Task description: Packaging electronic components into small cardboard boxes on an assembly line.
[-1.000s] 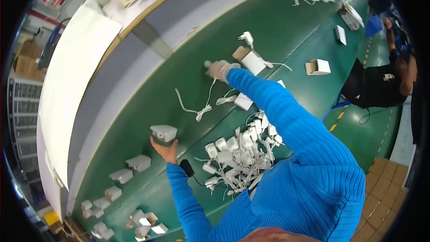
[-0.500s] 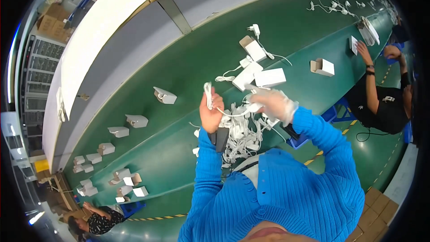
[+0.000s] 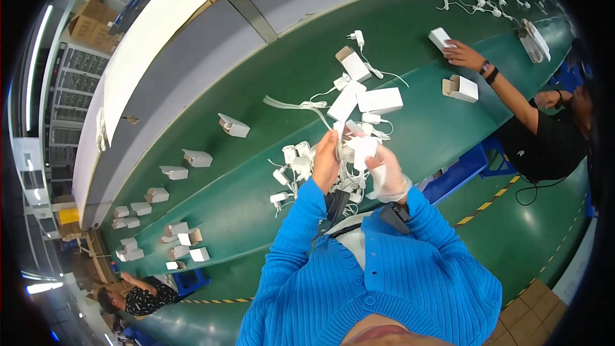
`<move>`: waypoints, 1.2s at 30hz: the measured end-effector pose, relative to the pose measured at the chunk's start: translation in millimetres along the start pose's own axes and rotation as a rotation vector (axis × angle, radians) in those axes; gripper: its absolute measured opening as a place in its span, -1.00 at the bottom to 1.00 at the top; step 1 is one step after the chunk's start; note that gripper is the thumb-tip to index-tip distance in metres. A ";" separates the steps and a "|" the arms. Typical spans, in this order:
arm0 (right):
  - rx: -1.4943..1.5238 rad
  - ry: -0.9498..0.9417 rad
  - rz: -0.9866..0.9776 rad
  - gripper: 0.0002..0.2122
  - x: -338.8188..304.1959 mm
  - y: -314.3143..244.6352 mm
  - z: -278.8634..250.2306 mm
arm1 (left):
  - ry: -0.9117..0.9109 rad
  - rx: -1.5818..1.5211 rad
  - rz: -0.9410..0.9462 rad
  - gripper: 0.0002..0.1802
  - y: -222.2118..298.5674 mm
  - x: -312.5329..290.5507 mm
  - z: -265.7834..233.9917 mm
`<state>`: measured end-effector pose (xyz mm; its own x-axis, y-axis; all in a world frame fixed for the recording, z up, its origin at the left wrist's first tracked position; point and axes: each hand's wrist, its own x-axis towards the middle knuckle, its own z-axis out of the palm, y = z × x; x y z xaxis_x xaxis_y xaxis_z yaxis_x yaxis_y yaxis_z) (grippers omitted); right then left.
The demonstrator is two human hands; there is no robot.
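My left hand (image 3: 325, 161) and my right hand (image 3: 385, 168) are close together over a pile of white power adapters (image 3: 301, 161) with tangled cables. My right hand, in a thin translucent glove, is closed round a white power adapter (image 3: 364, 152). The fingers of my left hand pinch its white cable (image 3: 328, 120), whose loose end sweeps out to the left in a blur. Just beyond my hands lie two white boxes, one tilted (image 3: 346, 101) and one flat (image 3: 381, 100). Another adapter (image 3: 370, 118) rests beside them.
Farther back are an open box (image 3: 353, 64) and a plug adapter (image 3: 359, 38). To the right stands an open box (image 3: 460, 88); a co-worker's hand (image 3: 464, 56) holds a white box (image 3: 440, 39). Several open boxes (image 3: 234, 125) line the green belt leftward, toward another person (image 3: 150, 295).
My left hand has moved right and my right hand slightly down, bringing them together. The bundled cable now swings loose to the left. The co-worker's hand has carried a box leftward onto the bench.
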<state>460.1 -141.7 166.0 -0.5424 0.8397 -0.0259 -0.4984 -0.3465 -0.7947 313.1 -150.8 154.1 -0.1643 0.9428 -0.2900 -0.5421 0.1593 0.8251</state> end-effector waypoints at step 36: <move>-0.176 0.036 0.044 -0.37 -44.9 -109.6 20.1 | -0.451 0.799 0.057 -0.13 51.3 76.2 -79.5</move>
<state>525.4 -149.8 266.4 -0.5349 0.8409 -0.0821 -0.3470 -0.3072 -0.8861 207.2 -94.1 135.8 0.2553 0.9534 -0.1609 0.2156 0.1061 0.9707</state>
